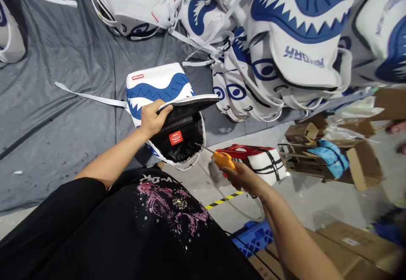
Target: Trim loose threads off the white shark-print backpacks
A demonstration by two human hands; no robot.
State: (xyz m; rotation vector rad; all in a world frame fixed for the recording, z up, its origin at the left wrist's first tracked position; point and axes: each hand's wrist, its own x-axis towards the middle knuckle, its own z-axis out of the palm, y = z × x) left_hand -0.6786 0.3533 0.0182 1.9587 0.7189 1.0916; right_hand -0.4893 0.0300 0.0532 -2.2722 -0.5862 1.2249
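Observation:
A white backpack (158,78) with a blue toothed pattern lies on the grey-covered table. My left hand (154,119) is closed on the edge of its lifted flap (190,104), thumb on the dark lining. Below the flap, the mouth gapes, showing a black interior with a red label (175,138). My right hand (242,176) grips an orange-handled tool (223,160) at the right of the opening. The tool's thin metal shaft points toward the bag's rim; its exact kind is unclear, and whether the tip touches the bag cannot be told.
Several similar white-and-blue backpacks (304,22) are piled at the back and right of the grey sheet (72,115). On the floor are a red and white strapped bundle (268,166), cardboard boxes (364,161), a blue plastic pallet (255,235) and yellow-black tape (223,200).

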